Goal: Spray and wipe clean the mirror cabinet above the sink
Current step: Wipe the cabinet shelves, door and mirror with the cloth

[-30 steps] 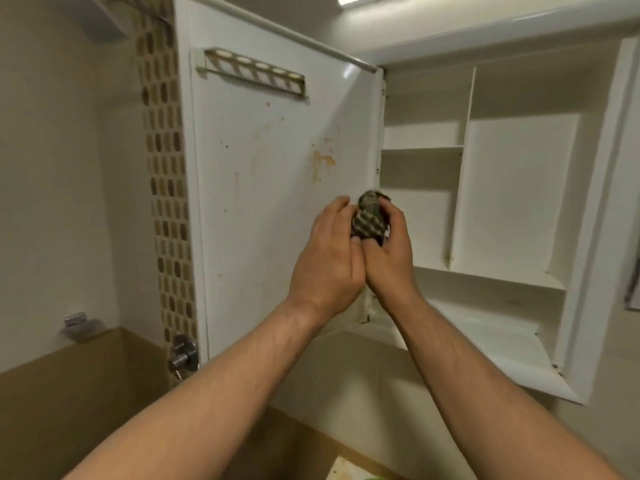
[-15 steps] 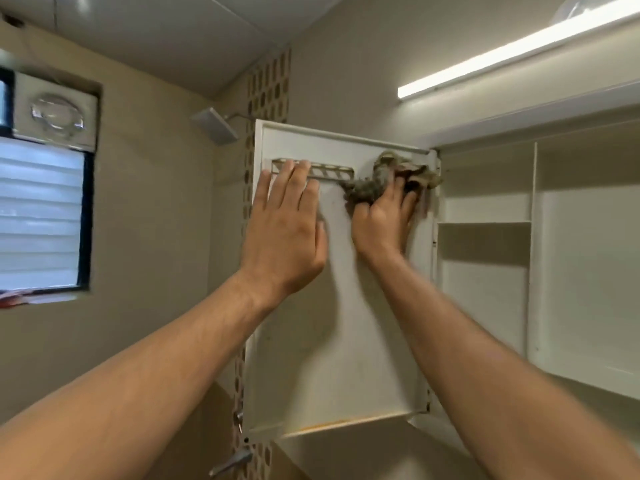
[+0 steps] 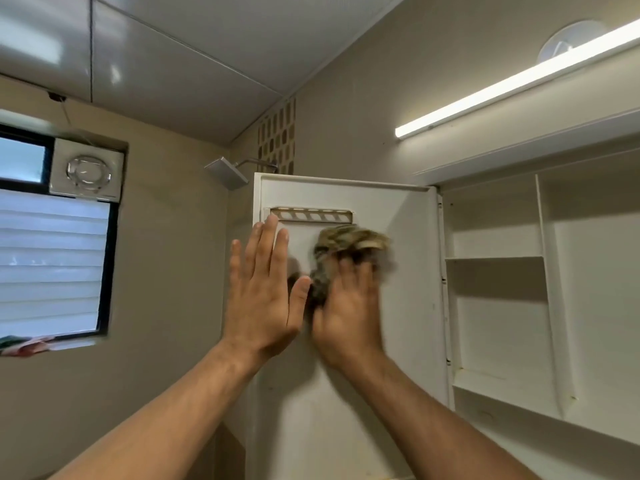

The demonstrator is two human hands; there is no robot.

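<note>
Mirror cabinet (image 3: 588,306): wall-mounted at right, white shelved compartments exposed.
Cabinet door (image 3: 401,341): swung open to the left, its white inner face towards the camera.
Slotted rack (image 3: 311,215): fixed near the door's top.
Cloth (image 3: 346,242): bunched and mottled, against the door just below the rack.
Right hand (image 3: 349,320): blurred; fingers extended, pressing the cloth to the door.
Left hand (image 3: 263,299): flat, fingers straight, laid on the door's outer edge and holding nothing.
Surroundings: tube light (image 3: 519,81) above; shower head (image 3: 227,173), exhaust fan (image 3: 88,173) and window (image 3: 52,265) at left.

No readable text, labels, brands or numbers anywhere.
</note>
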